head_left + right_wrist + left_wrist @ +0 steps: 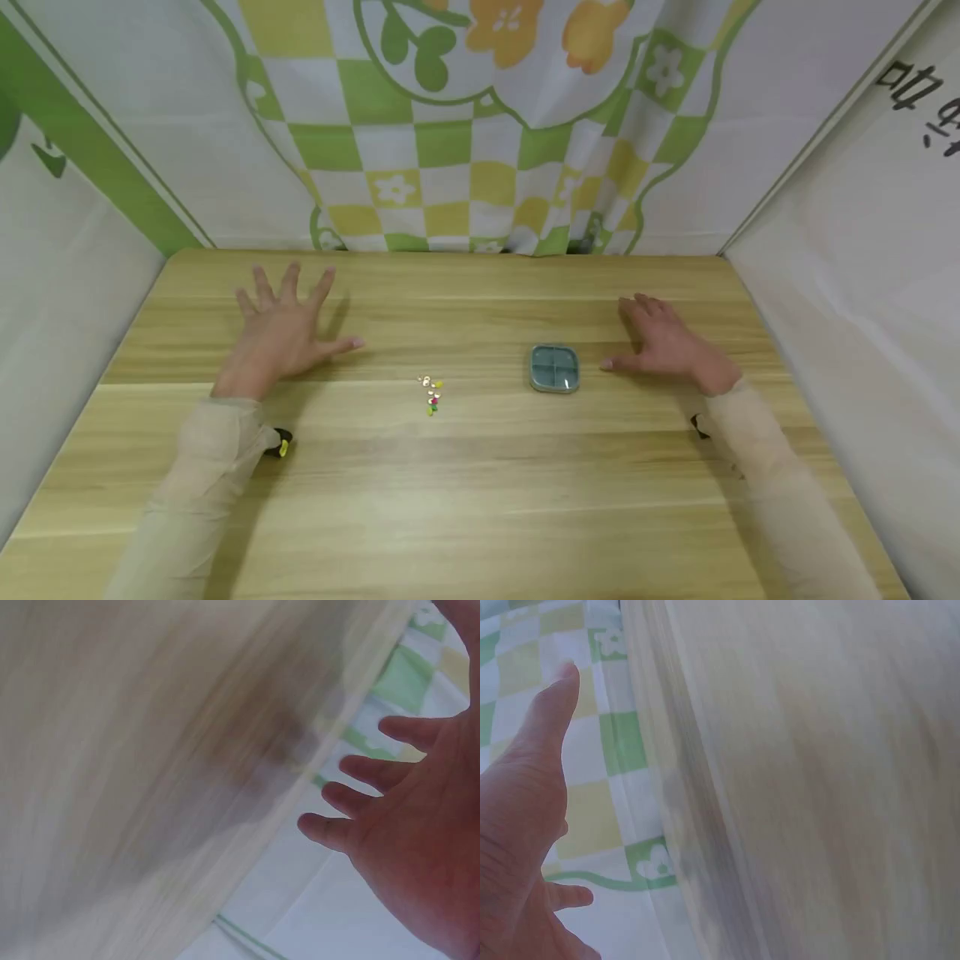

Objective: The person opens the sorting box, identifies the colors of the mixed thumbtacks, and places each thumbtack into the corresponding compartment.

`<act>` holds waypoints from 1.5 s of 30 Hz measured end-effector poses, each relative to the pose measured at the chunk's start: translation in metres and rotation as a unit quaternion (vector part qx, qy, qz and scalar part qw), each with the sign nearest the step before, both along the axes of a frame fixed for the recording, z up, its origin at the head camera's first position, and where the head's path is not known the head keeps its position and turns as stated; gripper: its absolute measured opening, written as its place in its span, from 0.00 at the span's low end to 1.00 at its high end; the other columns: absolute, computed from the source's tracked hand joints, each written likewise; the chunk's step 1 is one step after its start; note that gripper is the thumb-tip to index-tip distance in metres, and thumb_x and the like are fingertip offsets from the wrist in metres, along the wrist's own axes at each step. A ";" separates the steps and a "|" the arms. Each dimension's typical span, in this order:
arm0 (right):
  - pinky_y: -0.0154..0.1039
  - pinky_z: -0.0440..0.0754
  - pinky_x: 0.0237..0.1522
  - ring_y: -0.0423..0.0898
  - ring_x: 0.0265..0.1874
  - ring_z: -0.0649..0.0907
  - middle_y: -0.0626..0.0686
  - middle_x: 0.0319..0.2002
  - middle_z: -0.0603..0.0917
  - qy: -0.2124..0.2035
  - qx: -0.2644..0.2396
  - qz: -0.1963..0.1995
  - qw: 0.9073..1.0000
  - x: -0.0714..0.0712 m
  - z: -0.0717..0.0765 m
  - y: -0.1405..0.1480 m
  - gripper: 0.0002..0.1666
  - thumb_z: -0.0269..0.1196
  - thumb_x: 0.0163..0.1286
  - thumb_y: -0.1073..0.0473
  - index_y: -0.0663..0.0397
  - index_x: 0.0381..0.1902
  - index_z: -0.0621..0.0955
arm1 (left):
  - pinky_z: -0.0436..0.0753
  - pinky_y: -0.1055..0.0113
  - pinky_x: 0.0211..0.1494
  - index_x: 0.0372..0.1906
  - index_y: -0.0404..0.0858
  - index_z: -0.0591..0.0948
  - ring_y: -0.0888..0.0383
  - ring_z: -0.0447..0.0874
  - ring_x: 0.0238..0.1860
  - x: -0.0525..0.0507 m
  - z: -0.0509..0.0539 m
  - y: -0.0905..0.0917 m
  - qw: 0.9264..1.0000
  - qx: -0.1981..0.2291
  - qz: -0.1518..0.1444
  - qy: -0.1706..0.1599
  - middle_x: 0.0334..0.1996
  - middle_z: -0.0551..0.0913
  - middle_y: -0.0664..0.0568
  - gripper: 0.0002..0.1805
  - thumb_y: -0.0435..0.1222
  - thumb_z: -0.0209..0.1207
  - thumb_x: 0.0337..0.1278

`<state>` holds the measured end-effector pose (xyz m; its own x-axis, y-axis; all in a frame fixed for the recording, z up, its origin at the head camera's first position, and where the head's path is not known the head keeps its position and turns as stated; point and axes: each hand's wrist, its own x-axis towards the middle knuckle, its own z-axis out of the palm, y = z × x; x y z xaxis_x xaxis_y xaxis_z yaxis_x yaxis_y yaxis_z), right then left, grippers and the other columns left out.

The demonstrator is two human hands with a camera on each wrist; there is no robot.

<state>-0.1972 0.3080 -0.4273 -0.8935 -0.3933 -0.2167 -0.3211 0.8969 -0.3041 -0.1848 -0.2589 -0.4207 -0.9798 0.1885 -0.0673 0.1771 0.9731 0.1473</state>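
Observation:
My left hand (279, 333) is over the left part of the wooden table, fingers spread wide and holding nothing. On the right side my right hand (667, 342) has its thumb apart from its fingers, with nothing in its grasp. Just left of that thumb, not touching it, lies a small blue-grey box (554, 368) divided into compartments, with a clear top. A loose cluster of tiny colourful pieces (432, 398), white, yellow, pink and green, lies between the left hand and the box. In the wrist views, the left hand (517, 817) and right hand (420, 825) are both bare.
The wooden table (465, 500) reaches back to a green, white and yellow checked curtain (442, 158). White walls (847, 250) flank both sides, the right one bearing dark writing. A dark strap piece (279, 442) shows at the left wrist.

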 end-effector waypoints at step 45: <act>0.56 0.81 0.59 0.57 0.54 0.78 0.64 0.57 0.73 -0.006 -0.112 0.074 0.991 0.031 -0.010 -0.077 0.50 0.84 0.52 0.45 0.64 0.64 0.73 | 0.81 0.50 0.69 0.74 0.37 0.73 0.47 0.85 0.64 -0.007 0.025 0.177 0.968 0.145 -0.191 -0.073 0.63 0.85 0.41 0.32 0.53 0.57 0.77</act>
<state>-0.1660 0.2306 -0.4370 -0.8201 -0.5594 -0.1203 -0.4390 0.7500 -0.4947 -0.1922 -0.0818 -0.3959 -0.8191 0.5665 -0.0909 0.4717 0.7551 0.4552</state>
